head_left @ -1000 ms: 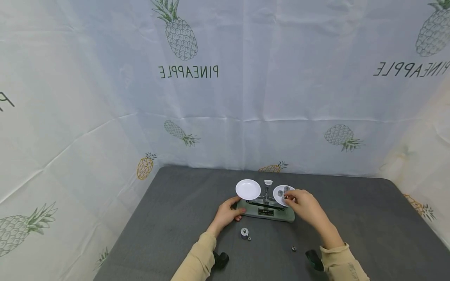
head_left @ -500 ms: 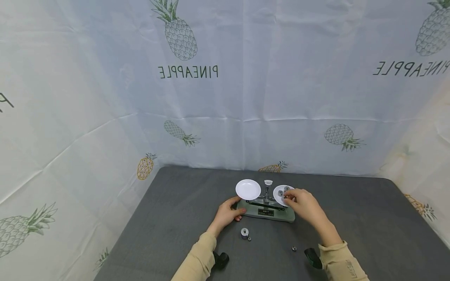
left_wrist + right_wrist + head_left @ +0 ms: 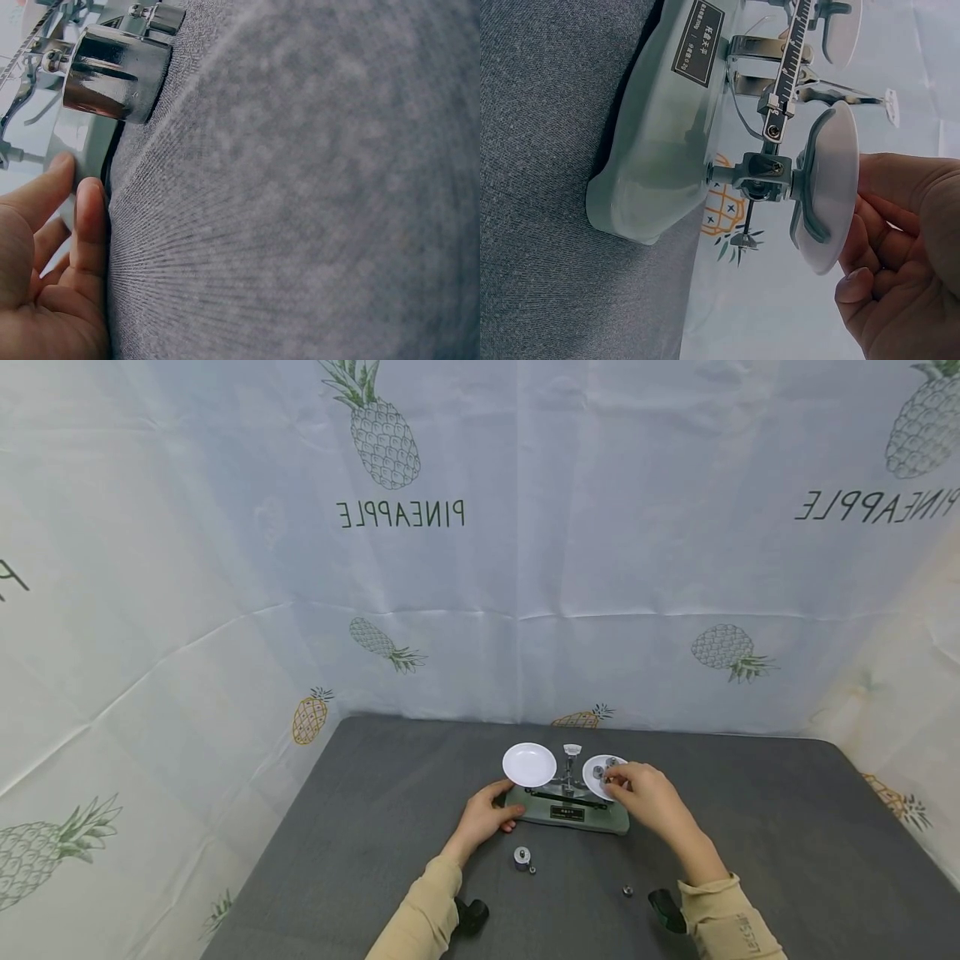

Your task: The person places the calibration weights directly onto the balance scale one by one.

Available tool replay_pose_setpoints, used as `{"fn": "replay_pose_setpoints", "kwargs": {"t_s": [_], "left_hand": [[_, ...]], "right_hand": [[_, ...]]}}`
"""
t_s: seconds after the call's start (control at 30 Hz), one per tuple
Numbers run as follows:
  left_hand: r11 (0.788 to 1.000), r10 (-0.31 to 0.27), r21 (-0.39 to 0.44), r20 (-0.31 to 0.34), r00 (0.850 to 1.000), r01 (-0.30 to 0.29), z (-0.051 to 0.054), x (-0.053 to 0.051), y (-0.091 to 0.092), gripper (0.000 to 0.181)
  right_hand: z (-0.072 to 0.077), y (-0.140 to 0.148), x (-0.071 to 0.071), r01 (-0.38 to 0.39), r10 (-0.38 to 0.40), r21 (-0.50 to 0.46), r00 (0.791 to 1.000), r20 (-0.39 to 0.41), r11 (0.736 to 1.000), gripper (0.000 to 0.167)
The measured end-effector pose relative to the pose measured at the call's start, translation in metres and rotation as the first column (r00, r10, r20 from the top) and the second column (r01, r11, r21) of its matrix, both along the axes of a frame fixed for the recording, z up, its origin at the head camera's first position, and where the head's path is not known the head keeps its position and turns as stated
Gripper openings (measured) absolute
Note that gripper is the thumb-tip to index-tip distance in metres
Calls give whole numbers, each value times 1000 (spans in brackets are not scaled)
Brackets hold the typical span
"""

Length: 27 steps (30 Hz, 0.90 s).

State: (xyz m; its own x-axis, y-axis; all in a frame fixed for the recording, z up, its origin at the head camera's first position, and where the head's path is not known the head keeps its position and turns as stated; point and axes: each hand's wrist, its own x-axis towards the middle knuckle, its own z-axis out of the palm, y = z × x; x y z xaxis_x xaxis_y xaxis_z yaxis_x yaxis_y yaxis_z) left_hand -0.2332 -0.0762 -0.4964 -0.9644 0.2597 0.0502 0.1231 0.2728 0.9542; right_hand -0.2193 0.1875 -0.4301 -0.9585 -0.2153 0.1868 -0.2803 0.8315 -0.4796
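Observation:
A pale green balance scale [image 3: 536, 811] with two white pans stands on the dark table. My left hand [image 3: 480, 820] holds its left end, the thumb on the front of the base [image 3: 86, 142] and fingers around the end. Over the right pan [image 3: 592, 786], my right hand [image 3: 651, 795] pinches a small metal weight, mostly covered by the fingertips. Metal weights [image 3: 598, 772] sit on that pan beside the fingers. Nothing lies on the left pan [image 3: 529, 765]. The right wrist view shows the right hand [image 3: 915, 255] behind the pan [image 3: 836, 187], which hides its fingertips.
In front of the scale stand a large cylindrical weight [image 3: 522, 859] and a tiny one [image 3: 532, 870]. Another small weight [image 3: 627, 891] sits farther right on the grey tabletop [image 3: 375, 827]. A curtain [image 3: 480, 568] printed with pineapples hangs behind the table.
The right forearm and sleeve have shifted slightly left. Both hands stay at the same places on the scale, and the weights on the table have not moved.

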Motion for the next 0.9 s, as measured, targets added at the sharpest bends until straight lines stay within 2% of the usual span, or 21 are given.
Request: {"fn": "replay_pose_setpoints", "kwargs": {"t_s": [0.07, 0.27, 0.37, 0.57, 0.83, 0.9], "left_hand": [[1000, 2, 1, -2, 1000, -2, -3, -2, 0, 49], [1000, 20, -15, -1, 1000, -20, -27, -15, 1, 51], [1000, 20, -17, 4, 1000, -20, -33, -19, 0, 52], [1000, 7, -13, 5, 1000, -7, -35, -20, 0, 53], [1000, 13, -7, 6, 1000, -13, -34, -19, -1, 53], [1000, 13, -2, 7, 1000, -13, -28, -15, 0, 52]], "right_hand": [[0, 0, 0, 0, 0, 1, 1000, -2, 1000, 20], [1, 2, 1, 9, -9, 1, 1000, -27, 1000, 21], [3, 3, 2, 15, -15, -7, 999, -45, 1000, 20], [7, 5, 7, 18, -19, -27, 997, -71, 999, 20], [9, 11, 23, 12, -16, -35, 993, -117, 999, 19], [9, 12, 27, 6, -12, -45, 992, -129, 999, 18]]}}
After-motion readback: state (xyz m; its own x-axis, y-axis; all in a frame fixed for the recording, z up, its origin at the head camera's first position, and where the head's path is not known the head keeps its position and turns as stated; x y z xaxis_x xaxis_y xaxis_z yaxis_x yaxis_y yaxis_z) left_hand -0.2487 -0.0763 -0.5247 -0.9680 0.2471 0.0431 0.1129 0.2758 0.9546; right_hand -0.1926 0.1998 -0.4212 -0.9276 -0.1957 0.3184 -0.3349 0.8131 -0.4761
